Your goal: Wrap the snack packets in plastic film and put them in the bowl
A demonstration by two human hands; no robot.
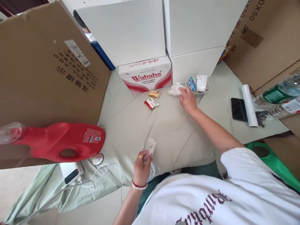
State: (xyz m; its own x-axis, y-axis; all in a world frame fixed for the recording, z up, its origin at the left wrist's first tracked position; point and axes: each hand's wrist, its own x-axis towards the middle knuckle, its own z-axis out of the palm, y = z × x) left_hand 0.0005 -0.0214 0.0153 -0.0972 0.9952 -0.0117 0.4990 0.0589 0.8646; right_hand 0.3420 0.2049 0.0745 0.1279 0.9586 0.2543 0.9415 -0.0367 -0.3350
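Observation:
My left hand (142, 165), with a ring and a bead bracelet, is closed on a small clear plastic wrapper (150, 147) near the front edge of the pale green cloth (164, 131). My right hand (187, 98) reaches far forward and its fingers pinch a crumpled white wrapper (174, 90) lying on the cloth. Just right of it stands a small bowl (198, 90) holding a blue packet (192, 83) and a white packet (202, 82). A red-and-white packet (151, 103) and a small orange snack (154, 93) lie to the left of that hand.
A Wahaha water carton (145, 75) and white boxes (194, 37) stand at the back. Cardboard (47, 68) leans at left above a red jug (63, 142), a power bank (71, 172) and cable. At right lie a phone (238, 109), a white roll (249, 106) and bottles (278, 97).

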